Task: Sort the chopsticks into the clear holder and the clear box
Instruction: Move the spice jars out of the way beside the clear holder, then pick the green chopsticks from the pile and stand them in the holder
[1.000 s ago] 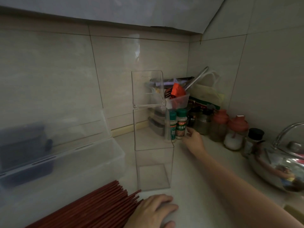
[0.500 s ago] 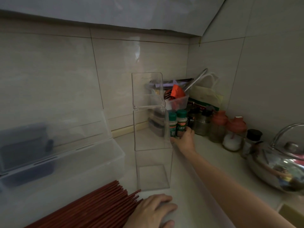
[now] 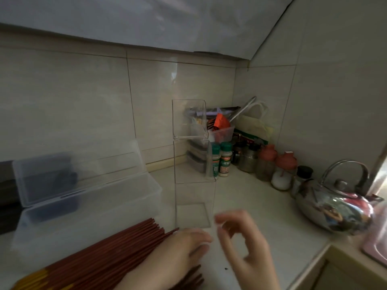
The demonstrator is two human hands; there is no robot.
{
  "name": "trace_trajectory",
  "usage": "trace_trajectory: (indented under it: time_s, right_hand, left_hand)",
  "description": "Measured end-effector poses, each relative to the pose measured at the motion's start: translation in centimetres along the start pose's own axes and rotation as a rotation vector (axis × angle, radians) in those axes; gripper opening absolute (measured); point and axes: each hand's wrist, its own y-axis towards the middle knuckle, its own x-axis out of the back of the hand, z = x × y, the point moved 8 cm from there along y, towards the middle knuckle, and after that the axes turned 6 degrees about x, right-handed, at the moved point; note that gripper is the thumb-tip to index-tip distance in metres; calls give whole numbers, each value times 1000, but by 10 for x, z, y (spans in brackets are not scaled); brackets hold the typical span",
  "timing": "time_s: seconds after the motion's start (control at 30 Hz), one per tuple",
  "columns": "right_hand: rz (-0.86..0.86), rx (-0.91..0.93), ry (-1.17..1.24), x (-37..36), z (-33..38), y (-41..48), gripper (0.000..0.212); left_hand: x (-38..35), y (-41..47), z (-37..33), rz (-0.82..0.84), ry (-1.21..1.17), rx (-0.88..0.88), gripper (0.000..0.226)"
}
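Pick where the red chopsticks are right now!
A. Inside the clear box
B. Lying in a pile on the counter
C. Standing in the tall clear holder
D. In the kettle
B: the chopsticks lie in a pile on the counter under the left hand, while the holder and box look empty.

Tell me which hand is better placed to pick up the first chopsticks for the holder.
Probably the left hand: it already rests on the tips of the chopsticks. The right hand is blurred, empty, beside the pile in front of the clear holder, so it could steady that.
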Motion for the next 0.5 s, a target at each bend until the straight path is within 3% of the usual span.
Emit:
trace_trajectory:
  time_s: [0.07,0.2,0.33,0.4,0.5]
  right_hand:
    - [212,49,-9,-22,22,-17,22]
    - [549,91,24,-57,46,-44,11]
    - [763,304,-63,-81,65,-65,23]
    - [883,328,-75,-93,74,-77,25]
    - [934,329,-45,-107,85,-90,22]
  left_hand:
    - [12,-5,-3,53,31,33,27]
    - [53,-25,2,-6,75,167,27]
    - [79,-70,3,-31,78,210,27]
    - [83,-93,6,-53,91,196,26]
    - [78,-120,16,-54,102,179,33]
